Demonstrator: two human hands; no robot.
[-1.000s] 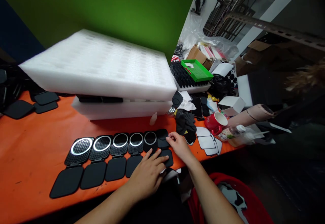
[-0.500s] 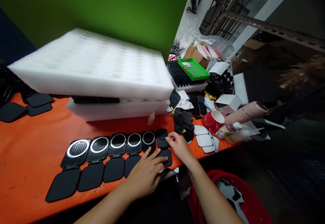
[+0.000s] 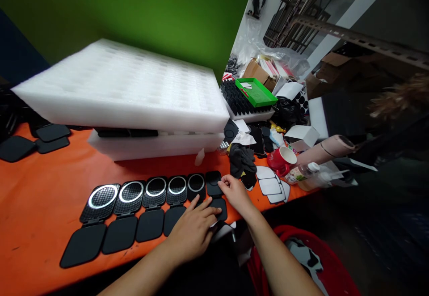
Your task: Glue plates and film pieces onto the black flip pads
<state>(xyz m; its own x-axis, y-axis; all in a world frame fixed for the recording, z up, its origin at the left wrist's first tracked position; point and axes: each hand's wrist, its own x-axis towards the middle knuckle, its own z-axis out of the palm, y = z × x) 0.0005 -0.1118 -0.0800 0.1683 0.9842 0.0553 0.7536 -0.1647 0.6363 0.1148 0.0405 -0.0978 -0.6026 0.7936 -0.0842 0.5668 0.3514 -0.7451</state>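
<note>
While the right end of the row is formed by the rightmost black case, its near panel is touched by the left hand, whose fingers are spread wide. At its far panel's right edge, the right hand is held narrow; whether anything is gripped cannot be told. Left of this case, ringed cases are lined up on the bench.

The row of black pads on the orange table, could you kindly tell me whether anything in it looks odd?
Yes: the rightmost far pad, by the right hand, shows no bright ring, whereas the other five far pads each show one. Otherwise, nothing there stands out.
</note>
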